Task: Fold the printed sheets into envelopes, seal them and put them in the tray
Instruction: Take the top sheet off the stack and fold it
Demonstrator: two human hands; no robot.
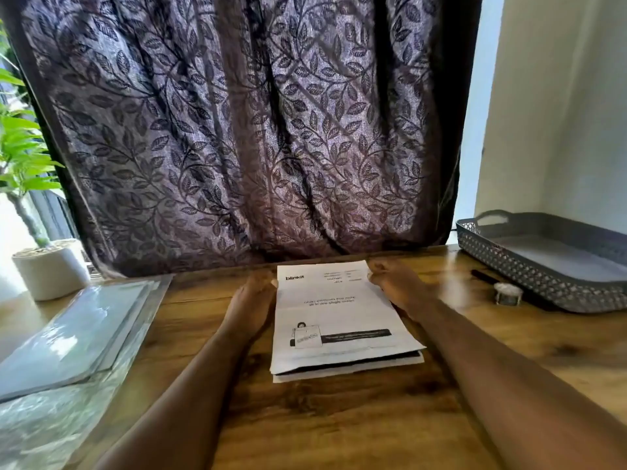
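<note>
Both bare forearms reach from the near edge across the wooden table (339,418), converging on the sheets (339,320) at its middle. Behind the table hangs a dark leaf-patterned curtain (254,130). At the left lies a stack of clear glossy envelopes (78,334), and beyond it stands a plant (20,157) in a white pot (51,271).

A grey lattice tray (529,266) with handles sits at the far right, well apart from the sheets. The sheets lie in a small pile, printed side up, the top one bearing a "blinkit" logo, its near edge lifted slightly off the ones beneath.

The left hand (249,307) lies along the pile's left edge, palm turned inward, its fingers pressed against the far left corner. The right hand (397,283) mirrors it, fingers curled and pinched on the far right corner. Whether the left fingers grip the paper or only touch it, I cannot tell.

Between the sheets and tray lie a black pen (485,278) and, just beside the tray, a small tape roll (508,294).
</note>
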